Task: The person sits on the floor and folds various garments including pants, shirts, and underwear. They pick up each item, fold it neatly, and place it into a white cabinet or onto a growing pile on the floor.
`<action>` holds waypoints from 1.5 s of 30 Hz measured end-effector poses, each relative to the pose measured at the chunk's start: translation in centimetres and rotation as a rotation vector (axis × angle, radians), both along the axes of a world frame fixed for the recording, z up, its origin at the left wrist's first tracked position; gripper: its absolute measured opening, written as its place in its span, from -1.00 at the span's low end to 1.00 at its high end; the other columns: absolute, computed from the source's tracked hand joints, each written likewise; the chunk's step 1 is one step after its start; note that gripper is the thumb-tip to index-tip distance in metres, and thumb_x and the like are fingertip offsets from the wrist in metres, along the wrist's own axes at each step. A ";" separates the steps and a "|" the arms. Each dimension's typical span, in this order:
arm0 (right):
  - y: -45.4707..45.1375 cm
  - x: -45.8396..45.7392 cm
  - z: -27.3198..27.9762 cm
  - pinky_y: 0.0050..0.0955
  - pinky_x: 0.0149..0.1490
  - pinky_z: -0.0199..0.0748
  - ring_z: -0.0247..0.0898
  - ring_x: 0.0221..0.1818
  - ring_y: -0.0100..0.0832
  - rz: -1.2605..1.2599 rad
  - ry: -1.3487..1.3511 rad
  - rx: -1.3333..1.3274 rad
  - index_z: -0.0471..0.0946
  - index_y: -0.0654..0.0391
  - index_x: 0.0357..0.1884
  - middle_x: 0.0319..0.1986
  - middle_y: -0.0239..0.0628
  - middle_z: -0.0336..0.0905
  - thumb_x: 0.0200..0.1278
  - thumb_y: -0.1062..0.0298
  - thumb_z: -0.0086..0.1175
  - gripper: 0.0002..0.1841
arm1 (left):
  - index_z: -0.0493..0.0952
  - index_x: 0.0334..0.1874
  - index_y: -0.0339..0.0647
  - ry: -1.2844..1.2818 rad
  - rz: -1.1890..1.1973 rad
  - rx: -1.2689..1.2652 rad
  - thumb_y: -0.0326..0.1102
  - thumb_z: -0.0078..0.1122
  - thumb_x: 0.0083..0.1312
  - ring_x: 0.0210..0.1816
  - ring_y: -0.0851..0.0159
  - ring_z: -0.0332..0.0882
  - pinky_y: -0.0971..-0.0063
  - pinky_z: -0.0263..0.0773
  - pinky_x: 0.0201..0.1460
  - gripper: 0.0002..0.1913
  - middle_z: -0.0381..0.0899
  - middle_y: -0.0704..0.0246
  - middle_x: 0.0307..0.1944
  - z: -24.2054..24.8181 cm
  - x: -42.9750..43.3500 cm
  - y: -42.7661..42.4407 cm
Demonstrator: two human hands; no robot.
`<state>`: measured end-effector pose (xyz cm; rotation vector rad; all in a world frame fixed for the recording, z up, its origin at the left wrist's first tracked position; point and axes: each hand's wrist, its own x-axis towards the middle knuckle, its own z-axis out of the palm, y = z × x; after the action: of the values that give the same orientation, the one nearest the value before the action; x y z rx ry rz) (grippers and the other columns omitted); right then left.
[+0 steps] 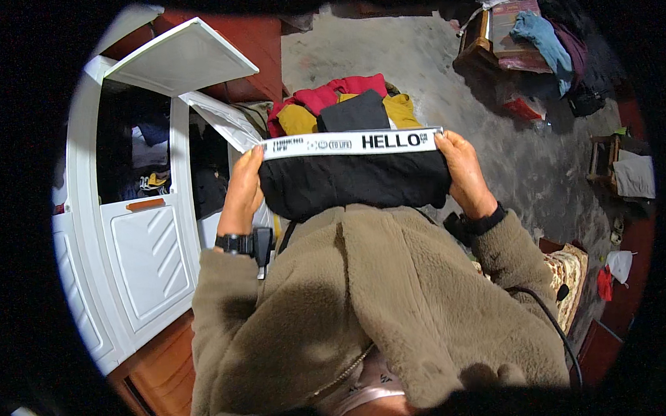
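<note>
A black fabric garment [354, 179] with a white printed waistband [386, 142] hangs before my torso. The band is stretched level between my two hands. My left hand [243, 183] pinches the band's left end, thumb on top. At the band's right end, my right hand [465, 167] grips the other corner in the same way. Just beyond the band lies a heap of clothes, with a folded dark grey cloth [354, 113] on top of mustard-yellow [297, 119] and red garments [366, 83]. The lower part of the heap is hidden behind the band.
On the left stands a white wardrobe [150, 254] with swung-out doors [183, 54] and clothes inside. A wooden stand [475, 35] at the upper right bears a box and a blue garment [541, 41]. Farther right, a grey cloth [634, 175] drapes over a small wooden stool. The floor is concrete.
</note>
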<state>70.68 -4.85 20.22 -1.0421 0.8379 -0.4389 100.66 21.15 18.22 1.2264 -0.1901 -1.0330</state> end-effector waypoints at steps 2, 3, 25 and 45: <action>-1.2 1.2 -0.3 -0.55 -0.14 0.45 0.47 -0.29 -0.58 0.010 -0.033 -0.016 0.54 0.28 -0.20 -0.31 -0.37 0.60 0.51 0.33 -0.06 -0.77 | 0.53 0.07 -0.44 0.004 0.045 0.063 -0.23 -0.08 0.57 -0.03 0.30 0.62 0.45 0.48 0.12 -0.65 0.66 0.19 -0.04 -0.9 1.4 -2.0; -1.8 1.7 -0.5 -0.56 -0.14 0.45 0.48 -0.29 -0.58 -0.014 -0.024 -0.004 0.55 0.28 -0.19 -0.30 -0.36 0.61 0.50 0.33 -0.05 -0.77 | 0.53 0.06 -0.44 0.019 0.060 0.092 -0.24 -0.08 0.56 -0.05 0.30 0.62 0.45 0.48 0.11 -0.66 0.66 0.18 -0.05 -1.4 1.8 -2.9; 5.9 9.3 -1.1 -0.25 -0.32 0.39 0.39 -0.50 -0.16 0.055 0.015 -0.744 0.43 0.24 -0.21 -0.48 0.01 0.45 0.33 0.49 0.09 -0.91 | 0.53 -0.19 -0.44 -0.737 -0.162 0.178 -0.10 -0.03 0.52 -0.42 0.31 0.45 0.30 0.42 -0.29 -0.58 0.56 0.14 -0.48 0.9 -9.3 -12.3; -2.9 5.1 2.7 -0.44 0.18 0.39 0.42 0.08 -0.42 0.220 -0.050 -0.634 0.41 0.25 0.31 -0.01 -0.23 0.52 0.32 0.25 0.20 -0.45 | 0.51 0.09 -0.40 -0.415 -0.350 -0.126 -0.24 -0.07 0.53 -0.04 0.47 0.48 0.56 0.36 0.13 -0.67 0.61 0.39 -0.08 4.6 -4.0 -10.6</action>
<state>75.75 -7.71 22.89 -1.6824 0.5338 -0.5549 96.66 10.58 22.86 1.3078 -0.8034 -1.0334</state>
